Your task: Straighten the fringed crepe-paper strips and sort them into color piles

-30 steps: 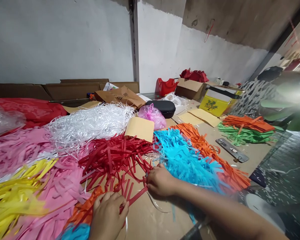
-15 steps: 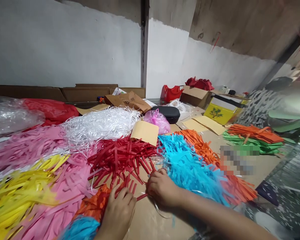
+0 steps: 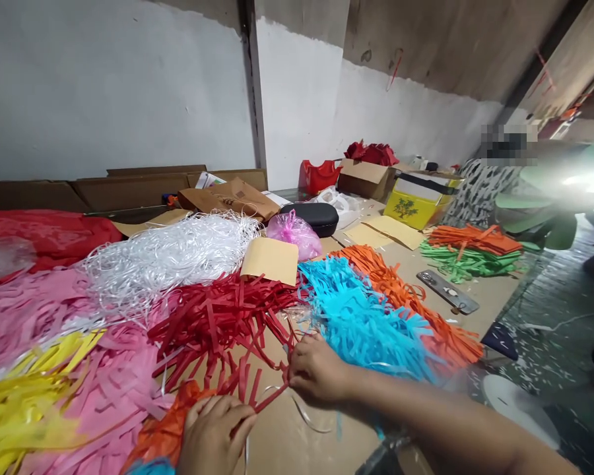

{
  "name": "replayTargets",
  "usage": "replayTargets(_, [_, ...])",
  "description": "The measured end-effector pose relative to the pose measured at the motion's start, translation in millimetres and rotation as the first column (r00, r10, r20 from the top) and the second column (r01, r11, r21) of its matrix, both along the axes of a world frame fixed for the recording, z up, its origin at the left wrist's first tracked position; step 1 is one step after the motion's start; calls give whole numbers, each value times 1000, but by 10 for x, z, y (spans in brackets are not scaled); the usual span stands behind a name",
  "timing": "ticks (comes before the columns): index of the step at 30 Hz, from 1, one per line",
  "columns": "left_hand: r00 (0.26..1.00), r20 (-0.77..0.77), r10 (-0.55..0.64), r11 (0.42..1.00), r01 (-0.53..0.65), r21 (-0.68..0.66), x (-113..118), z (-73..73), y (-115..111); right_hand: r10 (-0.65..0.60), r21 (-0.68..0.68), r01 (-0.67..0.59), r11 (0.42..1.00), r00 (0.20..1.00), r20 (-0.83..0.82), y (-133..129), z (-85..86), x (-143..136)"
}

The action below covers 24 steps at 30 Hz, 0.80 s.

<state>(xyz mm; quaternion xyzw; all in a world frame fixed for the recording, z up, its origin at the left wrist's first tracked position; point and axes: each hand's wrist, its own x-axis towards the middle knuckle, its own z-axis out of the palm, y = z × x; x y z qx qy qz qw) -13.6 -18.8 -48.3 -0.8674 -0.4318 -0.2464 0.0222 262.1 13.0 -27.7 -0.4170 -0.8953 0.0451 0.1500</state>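
A thin red strip [image 3: 272,400] is stretched over the cardboard between my hands. At its lower left end my left hand [image 3: 216,429] is closed with thumb and fingers pinching it. My right hand [image 3: 317,369] has its fingers curled around the other end, beside the blue fringed strips [image 3: 361,310]. White string [image 3: 307,415] loops on the cardboard below my right hand. Just beyond both hands spreads a pile of red fringed strips [image 3: 212,323]. Orange fringe [image 3: 161,425] lies against my left hand, with some blue below it. My fingertips are partly hidden.
Pink [image 3: 119,382] and yellow strips [image 3: 34,389] cover the left side. Behind are white string [image 3: 173,257], a pink plastic bag [image 3: 294,235] and a black case [image 3: 321,219]. A phone [image 3: 447,292] lies right; a person in patterned clothing [image 3: 480,191] is beyond.
The view has swung right, so the scene shifts left. My left hand has drawn a little away from my right hand, and more of the red strip shows between them.
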Motion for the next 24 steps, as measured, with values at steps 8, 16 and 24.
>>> replayTargets(8, [995, -38, 94, 995, -96, -31, 100, 77, 16, 24, 47, -28, 998, 996, 82, 44, 142, -205])
replayTargets(16, [998, 42, -48, 985, 40, 166, 350, 28, -40, 277, 227, -316, 921, 942, 187, 44, 90, -195])
replayTargets(24, [989, 85, -118, 919, 76, 386, 306, 293, -237, 144, 121, -126, 985, 979, -146, -469, 444, -193])
